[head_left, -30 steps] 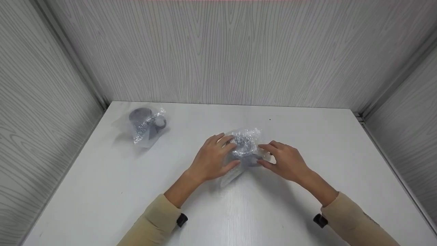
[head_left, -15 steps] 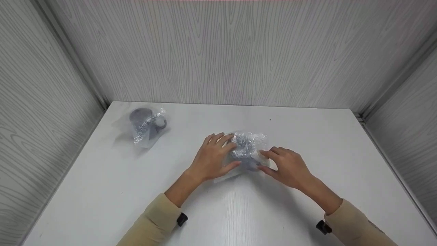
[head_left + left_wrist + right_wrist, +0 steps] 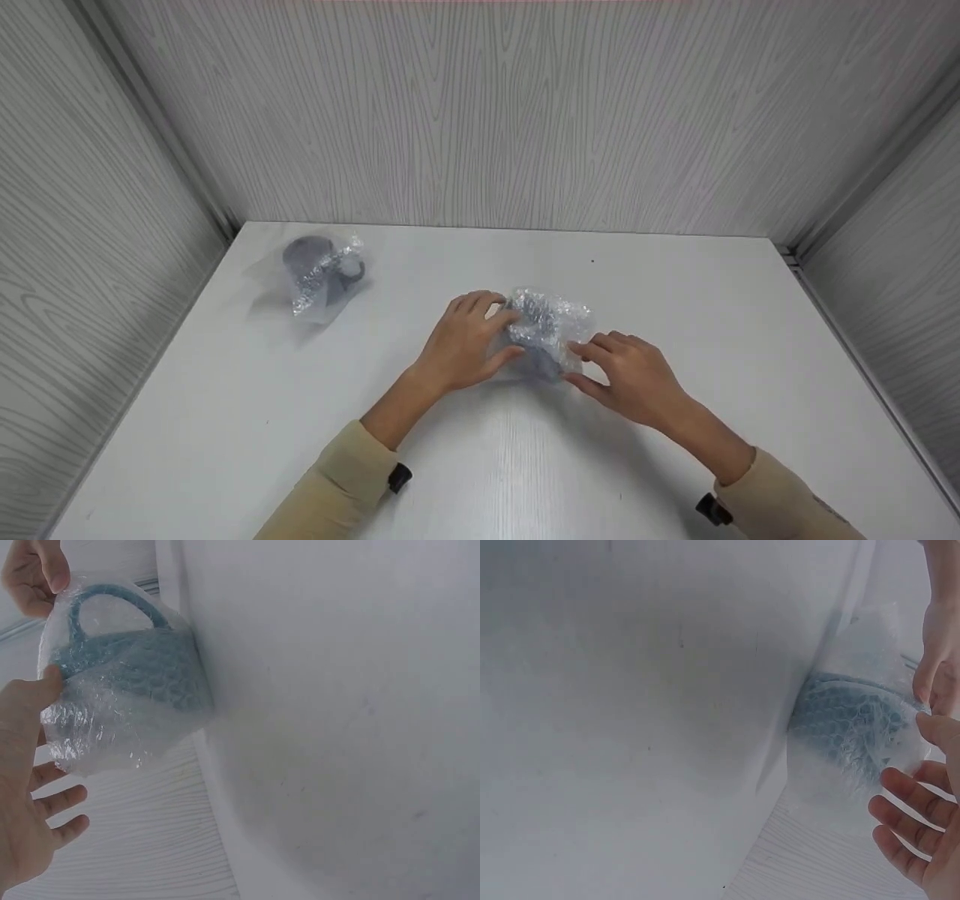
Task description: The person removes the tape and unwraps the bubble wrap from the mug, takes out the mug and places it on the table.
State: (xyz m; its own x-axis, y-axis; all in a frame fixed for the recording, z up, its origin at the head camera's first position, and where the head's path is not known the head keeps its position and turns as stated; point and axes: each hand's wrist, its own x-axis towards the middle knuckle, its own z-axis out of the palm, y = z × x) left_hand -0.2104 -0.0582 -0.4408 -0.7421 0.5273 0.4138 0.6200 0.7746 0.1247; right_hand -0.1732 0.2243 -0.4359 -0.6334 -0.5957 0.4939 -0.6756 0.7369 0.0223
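A blue-grey mug [image 3: 538, 358] in a clear bubble-wrap bag [image 3: 551, 315] stands between both hands at the middle of the table. Its curved handle shows through the plastic in the left wrist view, above the mug's body [image 3: 161, 671]. My left hand [image 3: 463, 349] grips its left side with thumb and index finger, while the other fingers spread apart in the left wrist view. On the opposite side, my right hand [image 3: 637, 379] pinches the wrapped edge between thumb and fingertips. Honeycomb bubbles cover the mug [image 3: 840, 716] in the right wrist view.
Another bubble-wrapped grey mug [image 3: 307, 259] rests at the back left of the white table [image 3: 225, 450], its handle facing right. Grey wood-grain panels [image 3: 480, 112] enclose the table at the back and both sides.
The wrapped mug has turned clockwise in the head view, and the bag's lower flap has swung left out of sight. My right hand has moved slightly toward me; my left has stayed nearly still.
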